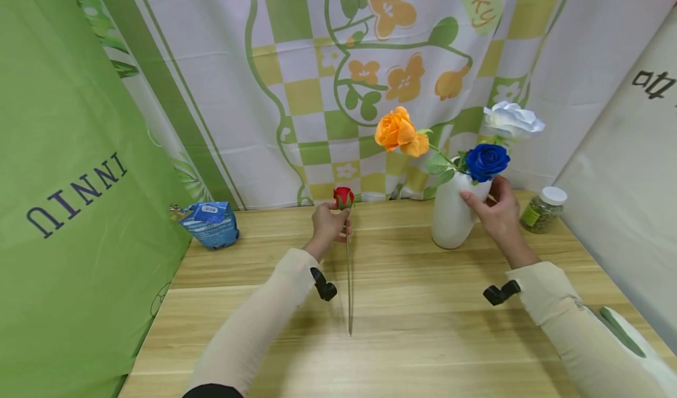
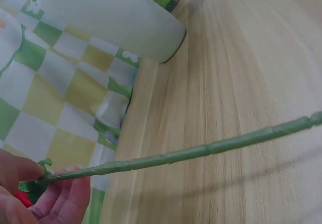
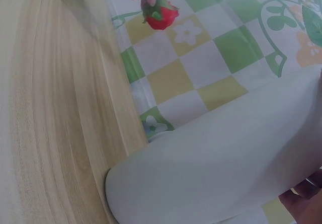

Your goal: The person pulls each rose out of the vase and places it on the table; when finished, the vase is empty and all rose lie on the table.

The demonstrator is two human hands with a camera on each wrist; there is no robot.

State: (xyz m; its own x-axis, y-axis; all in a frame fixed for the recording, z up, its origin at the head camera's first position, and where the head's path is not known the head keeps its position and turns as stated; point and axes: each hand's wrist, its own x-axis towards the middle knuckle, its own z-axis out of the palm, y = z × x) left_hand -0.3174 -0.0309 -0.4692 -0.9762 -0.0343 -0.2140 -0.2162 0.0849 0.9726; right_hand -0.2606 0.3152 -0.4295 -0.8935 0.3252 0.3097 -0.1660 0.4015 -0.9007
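In the head view my left hand (image 1: 329, 224) pinches a red artificial rose (image 1: 344, 197) just under its bloom. Its long green stem (image 2: 201, 151) slants down toward the front of the table and casts a shadow on the wood in the left wrist view. My right hand (image 1: 496, 210) grips the upper part of a white vase (image 1: 449, 216), thumb in front and fingers round the far side. Out of the vase's mouth rise an orange rose (image 1: 395, 130), a blue rose (image 1: 488, 162) and a white rose (image 1: 513, 120). The vase leans slightly to the right.
A clear jar (image 1: 542, 211) with a white lid stands right of the vase. At the left back of the wooden table (image 1: 402, 315) sits a blue bag (image 1: 213, 224). A patterned curtain (image 1: 338, 80) hangs along the back edge, and a green cloth (image 1: 79, 257) borders the left side.
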